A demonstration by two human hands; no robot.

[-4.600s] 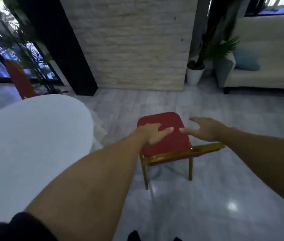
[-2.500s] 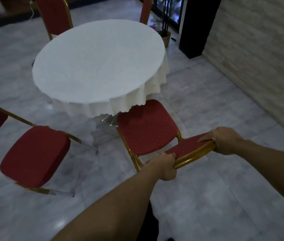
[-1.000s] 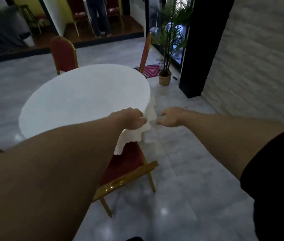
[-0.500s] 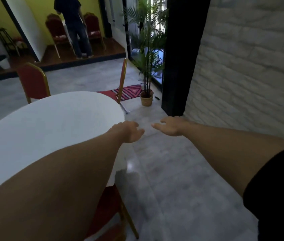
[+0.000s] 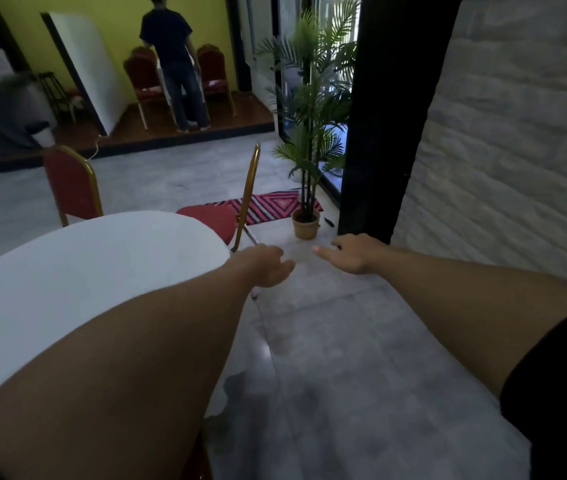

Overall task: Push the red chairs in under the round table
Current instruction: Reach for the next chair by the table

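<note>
The round table (image 5: 77,271) with its white cloth fills the left of the view. Beyond its far right edge stands a red chair (image 5: 212,221) with a gold frame, its back seen edge-on and its seat partly out from the table. Another red chair (image 5: 70,185) stands behind the table at the far left. A sliver of red seat (image 5: 199,462) shows under my left forearm at the bottom. My left hand (image 5: 266,266) and my right hand (image 5: 351,254) reach forward over the floor, both empty with loose fingers, a short way from the far right chair.
A potted palm (image 5: 306,223) stands by a black pillar (image 5: 379,133), with a patterned rug (image 5: 275,206) beside it. A stone wall (image 5: 517,150) runs along the right. A person (image 5: 174,64) stands at the back among more red chairs. Grey tiled floor lies ahead.
I have moved forward along the table's right side. The chair I pushed in has dropped almost out of view. The far right chair has come closer; both hands stay outstretched and empty.
</note>
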